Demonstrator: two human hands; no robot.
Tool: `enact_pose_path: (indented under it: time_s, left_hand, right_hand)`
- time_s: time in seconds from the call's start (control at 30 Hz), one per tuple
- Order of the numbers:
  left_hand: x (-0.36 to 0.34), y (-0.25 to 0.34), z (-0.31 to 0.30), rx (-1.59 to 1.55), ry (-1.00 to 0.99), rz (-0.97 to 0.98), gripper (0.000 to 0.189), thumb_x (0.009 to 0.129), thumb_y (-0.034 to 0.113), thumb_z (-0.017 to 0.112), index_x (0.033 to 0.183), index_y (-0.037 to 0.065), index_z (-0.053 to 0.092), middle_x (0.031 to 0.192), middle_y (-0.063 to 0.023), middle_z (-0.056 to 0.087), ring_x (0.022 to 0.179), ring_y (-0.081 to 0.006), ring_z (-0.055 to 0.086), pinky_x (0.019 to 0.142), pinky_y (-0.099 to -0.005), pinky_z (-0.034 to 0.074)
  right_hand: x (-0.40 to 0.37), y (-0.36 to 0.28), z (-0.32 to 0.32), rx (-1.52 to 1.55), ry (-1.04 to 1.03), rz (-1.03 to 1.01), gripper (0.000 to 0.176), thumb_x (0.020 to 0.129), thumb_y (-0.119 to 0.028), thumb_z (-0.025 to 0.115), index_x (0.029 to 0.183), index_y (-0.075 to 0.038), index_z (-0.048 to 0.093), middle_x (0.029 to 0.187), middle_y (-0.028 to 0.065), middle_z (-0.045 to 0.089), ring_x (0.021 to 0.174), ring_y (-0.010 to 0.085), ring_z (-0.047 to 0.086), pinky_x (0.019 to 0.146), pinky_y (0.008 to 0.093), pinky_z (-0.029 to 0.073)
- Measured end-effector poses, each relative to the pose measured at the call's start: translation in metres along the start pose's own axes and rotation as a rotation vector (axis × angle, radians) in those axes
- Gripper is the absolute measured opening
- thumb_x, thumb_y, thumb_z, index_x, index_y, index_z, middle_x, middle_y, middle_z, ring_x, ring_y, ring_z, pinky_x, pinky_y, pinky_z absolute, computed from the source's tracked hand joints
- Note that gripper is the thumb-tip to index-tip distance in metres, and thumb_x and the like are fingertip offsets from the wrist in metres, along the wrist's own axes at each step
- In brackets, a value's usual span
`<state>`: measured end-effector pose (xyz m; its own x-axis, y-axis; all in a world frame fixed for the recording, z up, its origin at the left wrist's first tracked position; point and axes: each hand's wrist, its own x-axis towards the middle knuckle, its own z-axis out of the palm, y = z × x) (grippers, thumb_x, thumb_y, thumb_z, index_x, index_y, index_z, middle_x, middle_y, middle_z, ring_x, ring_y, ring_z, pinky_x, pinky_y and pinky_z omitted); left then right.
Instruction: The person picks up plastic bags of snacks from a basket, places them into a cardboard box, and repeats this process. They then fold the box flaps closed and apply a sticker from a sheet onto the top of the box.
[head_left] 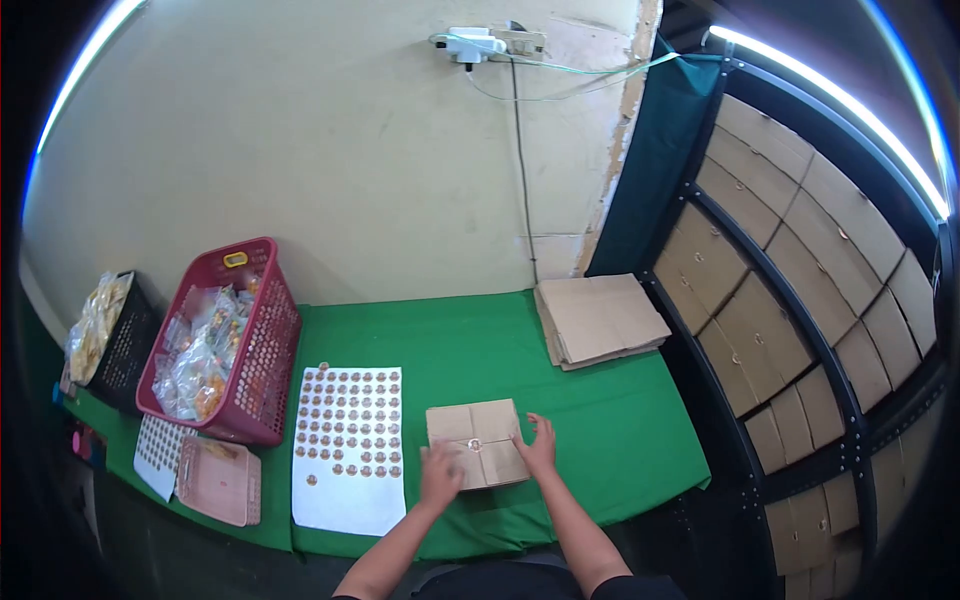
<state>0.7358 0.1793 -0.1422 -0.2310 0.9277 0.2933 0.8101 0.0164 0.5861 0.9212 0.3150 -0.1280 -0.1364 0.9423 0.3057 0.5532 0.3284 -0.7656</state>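
A closed brown cardboard box (pixel 497 464) lies on the green-covered table in front of me, with a small round sticker (pixel 474 445) near the middle of its top. My left hand (pixel 441 478) is over the box's left front part; its fingers look stretched out, though slightly blurred. At the right side of the box is my right hand (pixel 538 447), fingers apart, with the thumb side near the box edge. Left of the box lies a white sheet (pixel 350 500) with rows of round brown stickers, its lower part mostly bare.
Flat cardboard pieces (pixel 600 315) are stacked at the back right. On the left stand a pink basket (pixel 265 380) of bagged items, a black basket (pixel 125 345), a small pale pink tray (pixel 215 490) and another sticker sheet (pixel 158 460). Shelves of cardboard boxes (pixel 775 340) line the right.
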Motion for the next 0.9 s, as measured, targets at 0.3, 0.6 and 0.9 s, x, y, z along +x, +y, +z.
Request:
enact_pose_path:
  time_s: [0.3, 0.6, 0.9]
  left_hand:
    - [-0.039, -0.051, 0.026, -1.169, -0.108, -0.661, 0.069, 0.085, 0.025, 0.053, 0.142, 0.004, 0.021, 0.139, -0.0144, 0.035, 0.125, -0.0258, 0.038, 0.105, -0.0357, 0.028]
    - [-0.09, 0.036, 0.031, -1.184, -0.612, -0.488, 0.073, 0.084, 0.025, 0.054, 0.144, 0.01, 0.015, 0.139, -0.0154, 0.033, 0.124, -0.0285, 0.038, 0.1, -0.0433, 0.035]
    - [-0.151, 0.217, 0.114, -1.15, -1.18, -0.308, 0.075, 0.087, 0.024, 0.059, 0.146, 0.013, 0.013, 0.148, -0.0105, 0.019, 0.132, -0.0292, 0.026, 0.099, -0.0462, 0.036]
  right_hand:
    - [-0.095, 0.031, -0.006, 0.622, -0.359, 0.623, 0.075, 0.085, -0.045, 0.058, 0.137, 0.002, 0.031, 0.135, 0.0174, 0.041, 0.124, 0.0253, 0.04, 0.104, 0.0343, 0.029]
    - [-0.229, 0.038, -0.14, 0.73, -0.06, 0.695, 0.074, 0.084, -0.042, 0.062, 0.14, -0.007, 0.03, 0.132, 0.014, 0.043, 0.124, 0.023, 0.039, 0.103, 0.0333, 0.029]
    - [-0.386, 0.085, -0.299, 0.799, 0.369, 0.815, 0.072, 0.084, -0.042, 0.062, 0.138, -0.005, 0.032, 0.135, 0.0121, 0.042, 0.125, 0.0221, 0.038, 0.104, 0.0339, 0.029]
